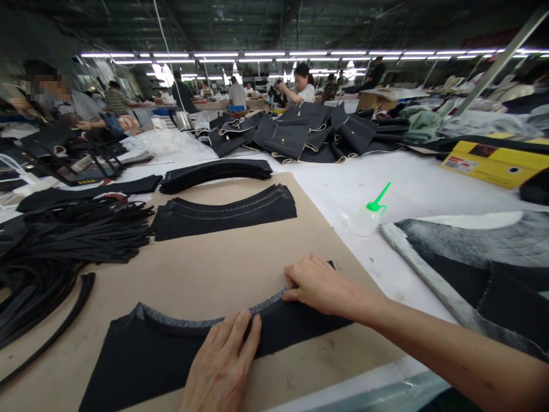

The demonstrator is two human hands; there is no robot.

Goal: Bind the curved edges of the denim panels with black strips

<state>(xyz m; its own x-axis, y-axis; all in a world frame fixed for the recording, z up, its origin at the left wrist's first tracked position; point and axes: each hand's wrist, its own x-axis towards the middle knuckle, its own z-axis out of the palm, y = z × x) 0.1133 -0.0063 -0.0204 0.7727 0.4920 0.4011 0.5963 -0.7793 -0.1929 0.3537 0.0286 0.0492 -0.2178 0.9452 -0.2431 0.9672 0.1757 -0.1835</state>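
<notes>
A black panel (163, 355) with a curved, folded grey-backed upper edge lies in front of me on brown board. My left hand (225, 357) rests on it, fingers stretched out and lying on the cloth near the middle of the curved edge; the thumb is largely hidden. Toward the panel's right end, my right hand (315, 283) is closed in a pinch on that curved edge. Beyond my hands lies a similar black piece (227, 220) with two rows of stitching. Behind it sits a stack of curved black pieces (214, 177).
Black strips (94, 229) are heaped at left on the brown board (206, 263). A clear bottle with a green nozzle (377, 203) stands on the white table, right. Farther back are dark leather-like panels (283, 137) and a yellow box (489, 163). Other people work behind.
</notes>
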